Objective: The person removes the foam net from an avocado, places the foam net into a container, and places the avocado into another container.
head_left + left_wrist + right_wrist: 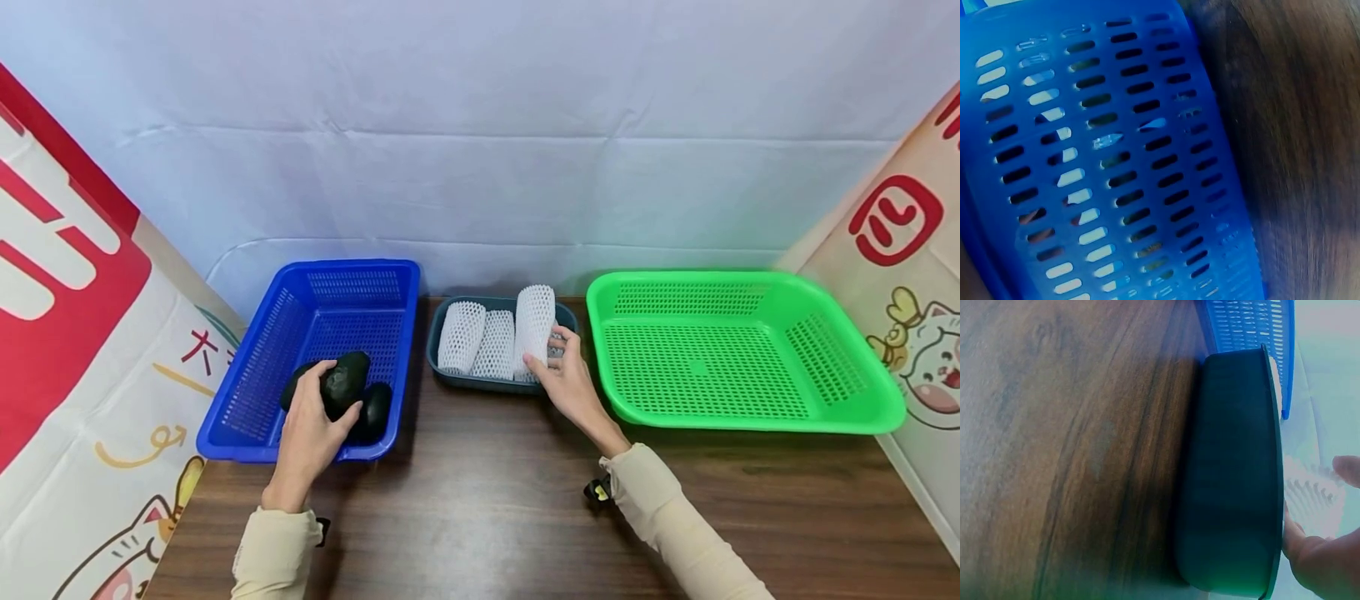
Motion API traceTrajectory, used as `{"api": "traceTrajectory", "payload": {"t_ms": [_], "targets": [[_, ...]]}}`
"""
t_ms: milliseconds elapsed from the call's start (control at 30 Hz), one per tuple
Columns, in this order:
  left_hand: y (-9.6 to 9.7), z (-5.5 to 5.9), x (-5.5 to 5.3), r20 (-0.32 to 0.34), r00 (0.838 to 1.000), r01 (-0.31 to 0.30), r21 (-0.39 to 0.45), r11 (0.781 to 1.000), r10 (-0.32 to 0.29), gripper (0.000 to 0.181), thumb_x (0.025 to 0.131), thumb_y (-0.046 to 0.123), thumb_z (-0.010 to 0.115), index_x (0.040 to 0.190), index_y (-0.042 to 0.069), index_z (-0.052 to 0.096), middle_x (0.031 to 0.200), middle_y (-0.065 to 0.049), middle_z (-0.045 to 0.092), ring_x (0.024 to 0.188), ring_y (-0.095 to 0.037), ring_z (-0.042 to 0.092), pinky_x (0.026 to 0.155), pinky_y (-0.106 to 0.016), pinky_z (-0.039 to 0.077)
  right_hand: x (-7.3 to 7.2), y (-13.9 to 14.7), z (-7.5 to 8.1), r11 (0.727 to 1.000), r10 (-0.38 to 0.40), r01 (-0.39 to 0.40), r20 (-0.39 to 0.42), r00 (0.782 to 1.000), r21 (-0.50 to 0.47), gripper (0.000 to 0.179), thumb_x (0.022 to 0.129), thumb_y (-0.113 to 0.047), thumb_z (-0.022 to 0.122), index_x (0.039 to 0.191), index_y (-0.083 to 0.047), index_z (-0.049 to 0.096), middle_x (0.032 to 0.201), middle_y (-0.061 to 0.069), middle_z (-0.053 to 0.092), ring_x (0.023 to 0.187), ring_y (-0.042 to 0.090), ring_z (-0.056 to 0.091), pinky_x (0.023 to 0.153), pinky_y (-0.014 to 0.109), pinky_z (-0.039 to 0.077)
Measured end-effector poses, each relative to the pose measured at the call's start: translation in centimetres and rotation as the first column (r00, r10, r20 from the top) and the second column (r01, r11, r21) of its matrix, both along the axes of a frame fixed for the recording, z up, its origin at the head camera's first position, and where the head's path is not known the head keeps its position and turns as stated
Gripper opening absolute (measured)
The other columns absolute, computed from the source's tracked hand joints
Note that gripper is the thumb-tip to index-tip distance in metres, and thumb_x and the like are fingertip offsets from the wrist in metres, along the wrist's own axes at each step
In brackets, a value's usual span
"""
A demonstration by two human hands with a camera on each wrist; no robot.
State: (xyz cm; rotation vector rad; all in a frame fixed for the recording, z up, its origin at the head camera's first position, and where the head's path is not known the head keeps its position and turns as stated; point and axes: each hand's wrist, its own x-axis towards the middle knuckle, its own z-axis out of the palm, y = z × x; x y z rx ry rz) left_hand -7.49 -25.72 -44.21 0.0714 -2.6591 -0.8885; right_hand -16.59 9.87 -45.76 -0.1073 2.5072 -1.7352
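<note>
My left hand point(309, 429) is inside the blue basket point(408, 350) and grips a dark green avocado point(345, 382) between thumb and fingers. Other dark avocados lie by it, one point(377, 408) to its right and one partly hidden behind the fingers. With thumb and fingertips, my right hand point(572, 385) holds a white foam net sleeve point(535, 321), which stands upright at the right side of a dark teal tray point(480, 384). More foam sleeves point(461, 337) lie in that tray. The right wrist view shows the tray's outer wall point(1229, 475) and my thumb and fingers at the sleeve.
A green basket point(705, 421) stands on the wooden table point(465, 500) to the right of the tray. Behind everything hangs a pale cloth point(480, 183), with printed panels point(67, 333) at both sides. The left wrist view holds mainly the blue basket's slotted wall point(1104, 156).
</note>
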Motion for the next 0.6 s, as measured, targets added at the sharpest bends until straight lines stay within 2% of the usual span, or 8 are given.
{"api": "traceTrajectory", "payload": {"t_ms": [167, 267, 467, 600], "targets": [[0.4, 0.2, -0.4, 0.133, 0.99, -0.041, -0.071, 0.997, 0.051, 0.069, 0.081, 0.012, 0.072, 0.142, 0.01, 0.041, 0.142, -0.022, 0.047, 0.123, -0.045, 0.049, 0.092, -0.063, 0.044, -0.1, 0.0, -0.6, 0.999, 0.038, -0.038, -0.044, 0.998, -0.003, 0.071, 0.097, -0.024, 0.063, 0.151, -0.002, 0.023, 0.147, 0.025, 0.039, 0.124, 0.043, 0.057, 0.099, 0.052, 0.05], [0.6, 0.3, -0.7, 0.185, 0.98, -0.055, -0.087, 0.995, 0.071, 0.068, 0.081, 0.014, 0.07, 0.142, 0.011, 0.04, 0.141, -0.022, 0.047, 0.121, -0.046, 0.05, 0.09, -0.063, 0.044, -0.1, -0.1, -0.7, 0.998, 0.059, -0.056, -0.083, 0.995, 0.034, 0.07, 0.097, -0.025, 0.064, 0.151, -0.001, 0.026, 0.15, 0.024, 0.037, 0.127, 0.042, 0.054, 0.102, 0.052, 0.049], [0.7, 0.4, -0.7, 0.212, 0.972, -0.083, -0.089, 0.993, 0.101, 0.067, 0.082, 0.02, 0.072, 0.139, 0.008, 0.041, 0.134, -0.024, 0.051, 0.114, -0.047, 0.053, 0.087, -0.06, 0.045, 0.3, -0.1, -0.5, 0.989, 0.067, -0.051, -0.12, 0.99, 0.136, 0.065, 0.096, -0.028, 0.065, 0.148, -0.003, 0.035, 0.146, 0.022, 0.04, 0.126, 0.039, 0.054, 0.101, 0.051, 0.049], [0.2, 1.1, 0.0, 0.245, 0.96, -0.107, -0.131, 0.986, 0.137, 0.066, 0.078, 0.024, 0.075, 0.132, 0.003, 0.042, 0.123, -0.027, 0.053, 0.107, -0.048, 0.053, 0.086, -0.06, 0.043, 0.7, 0.2, -0.4, 0.982, 0.083, -0.057, -0.137, 0.987, 0.182, 0.061, 0.096, -0.028, 0.065, 0.146, -0.004, 0.04, 0.142, 0.022, 0.042, 0.124, 0.038, 0.055, 0.1, 0.05, 0.05]]}}
